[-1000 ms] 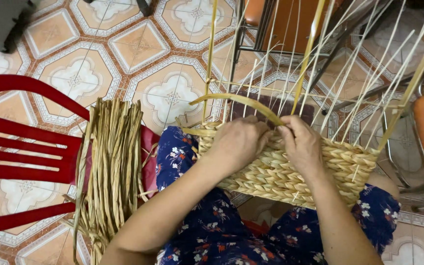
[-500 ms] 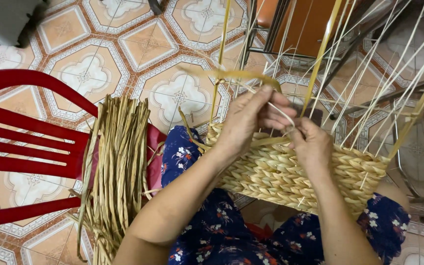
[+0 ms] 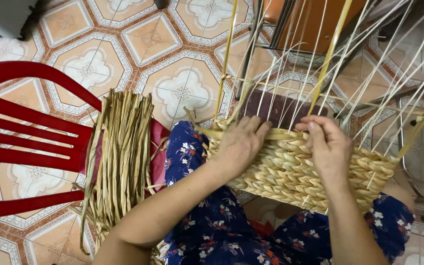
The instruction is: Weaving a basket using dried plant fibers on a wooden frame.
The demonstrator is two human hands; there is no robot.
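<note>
Right now both hands sit on the top edge of a half-woven basket point(image 3: 295, 172) that rests across the person's lap, a little right of centre in the frame. The left hand point(image 3: 239, 142) lies flat with its fingers spread, pressing a broad strand point(image 3: 251, 133) down along the rim, gripping nothing that shows. The right hand point(image 3: 327, 145) has its fingers curled at the rim among the thin upright stakes point(image 3: 320, 73); whether they pinch the strand cannot be told. To do this step well, I judge the strand should be kept flat and snug against the row beneath, pushed down evenly, and fed behind and in front of the stakes in turn without bending them out of line. Counting: two hands, one basket, one loose bundle of dried reeds point(image 3: 121, 157) draped at lower left, one red plastic chair point(image 3: 30, 142) at the left edge, one metal frame point(image 3: 271, 29) at the top, and too many stakes, fanning to the upper right, to count surely.
</note>
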